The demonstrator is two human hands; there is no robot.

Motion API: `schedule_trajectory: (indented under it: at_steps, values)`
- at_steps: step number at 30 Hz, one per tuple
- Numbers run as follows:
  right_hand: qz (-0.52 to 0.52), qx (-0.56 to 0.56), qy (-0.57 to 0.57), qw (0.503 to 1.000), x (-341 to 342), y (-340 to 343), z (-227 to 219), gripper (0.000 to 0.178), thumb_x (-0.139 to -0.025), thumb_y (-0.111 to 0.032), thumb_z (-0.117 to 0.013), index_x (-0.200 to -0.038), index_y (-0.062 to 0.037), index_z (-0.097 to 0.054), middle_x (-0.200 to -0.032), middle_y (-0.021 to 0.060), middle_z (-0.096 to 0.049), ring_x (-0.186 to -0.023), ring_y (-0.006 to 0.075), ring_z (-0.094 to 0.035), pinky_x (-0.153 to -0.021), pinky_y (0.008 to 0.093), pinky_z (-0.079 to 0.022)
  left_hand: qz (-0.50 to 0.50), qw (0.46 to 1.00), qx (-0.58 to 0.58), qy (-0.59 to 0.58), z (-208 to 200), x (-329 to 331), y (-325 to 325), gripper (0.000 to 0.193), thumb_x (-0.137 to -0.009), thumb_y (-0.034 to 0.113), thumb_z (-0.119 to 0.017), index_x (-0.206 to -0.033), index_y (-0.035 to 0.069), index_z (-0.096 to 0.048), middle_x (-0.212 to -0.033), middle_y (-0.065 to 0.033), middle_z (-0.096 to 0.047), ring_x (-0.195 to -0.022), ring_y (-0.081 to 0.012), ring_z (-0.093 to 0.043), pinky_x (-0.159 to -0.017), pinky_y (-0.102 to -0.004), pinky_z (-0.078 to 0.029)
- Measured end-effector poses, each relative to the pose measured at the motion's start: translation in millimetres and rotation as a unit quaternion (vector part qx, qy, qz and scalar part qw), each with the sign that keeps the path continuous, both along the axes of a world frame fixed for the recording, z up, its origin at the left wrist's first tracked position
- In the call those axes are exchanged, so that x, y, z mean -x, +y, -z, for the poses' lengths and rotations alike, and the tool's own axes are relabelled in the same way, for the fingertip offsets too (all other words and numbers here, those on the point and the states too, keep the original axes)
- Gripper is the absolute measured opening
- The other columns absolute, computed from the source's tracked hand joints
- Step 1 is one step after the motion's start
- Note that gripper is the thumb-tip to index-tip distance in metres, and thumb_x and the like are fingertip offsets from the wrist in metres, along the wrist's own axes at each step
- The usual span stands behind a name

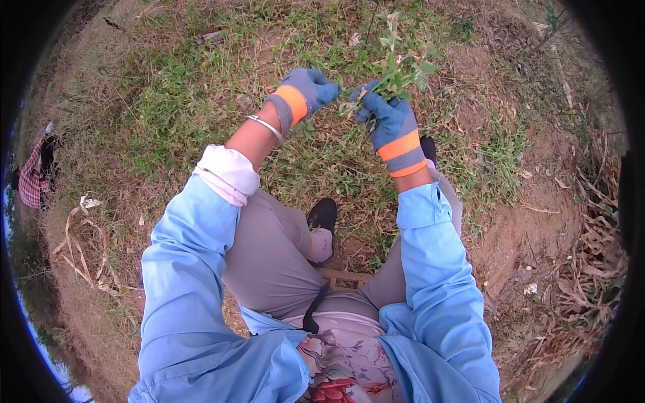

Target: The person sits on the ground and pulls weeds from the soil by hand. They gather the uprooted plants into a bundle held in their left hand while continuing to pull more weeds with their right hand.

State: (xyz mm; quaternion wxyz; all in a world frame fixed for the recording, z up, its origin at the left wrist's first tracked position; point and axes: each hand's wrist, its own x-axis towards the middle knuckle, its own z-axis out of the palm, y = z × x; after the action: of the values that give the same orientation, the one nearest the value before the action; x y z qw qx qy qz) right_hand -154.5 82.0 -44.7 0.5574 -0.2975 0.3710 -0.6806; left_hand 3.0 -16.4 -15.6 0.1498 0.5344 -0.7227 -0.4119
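Note:
My right hand [386, 115], in a blue and grey work glove with an orange cuff, is closed round the stems of a bunch of leafy green plants [396, 70]. The bunch points up and away, its leaves above the glove. To its left my left hand [310, 91], gloved alike, has its fingers curled together. Those fingertips reach toward the stem end beside my right hand; a thin bit of green shows at them, too small to name. Below both hands lies ground with low weeds and cut stalks [329, 154].
Denser green weeds [164, 111] grow at the left. Bare brown soil [524, 248] and dry leaves [584, 289] lie on the right. A dark shoe [322, 216] is between my knees, near a low wooden stool [344, 278]. Someone in a checked garment [32, 178] is at the far left edge.

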Motion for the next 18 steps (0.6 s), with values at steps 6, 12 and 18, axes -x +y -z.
schedule_trajectory:
  at_steps: [6,12,18]
  values:
    - [0.035,0.011,-0.047,0.998,12.9,7.3,-12.5,0.015,-0.078,-0.01,-0.057,-0.091,-0.0021,-0.055,-0.08,0.0069,-0.06,-0.055,0.0129,-0.053,-0.05,0.0273,-0.047,-0.078,0.996,-0.019,0.043,2.3,-31.7,-29.1,0.038,-0.07,0.034,-0.063,-0.083,-0.002,-0.061,-0.07,-0.0061,-0.059,-0.06,-0.0136,-0.051,-0.057,-0.0266,-0.042]
    - [0.014,-0.006,-0.069,0.997,14.6,2.3,0.7,0.017,-0.08,-0.012,-0.057,-0.093,-0.0021,-0.055,-0.082,0.008,-0.06,-0.056,0.0129,-0.053,-0.053,0.0282,-0.048,0.002,0.991,-0.027,0.13,-16.0,-14.7,-10.9,0.028,-0.074,0.029,-0.062,-0.079,0.003,-0.058,-0.063,0.0012,-0.051,-0.053,-0.0068,-0.044,-0.048,-0.0209,-0.035]
    - [0.012,-0.022,-0.066,0.997,11.9,2.1,2.3,0.018,-0.079,-0.013,-0.057,-0.09,0.0005,-0.056,-0.08,0.0084,-0.061,-0.057,0.012,-0.052,-0.052,0.0282,-0.048,-0.032,0.969,-0.083,0.23,-24.6,-15.9,-5.8,0.026,-0.077,0.03,-0.058,-0.08,0.005,-0.054,-0.06,0.0027,-0.046,-0.052,-0.0075,-0.043,-0.049,-0.0216,-0.035]
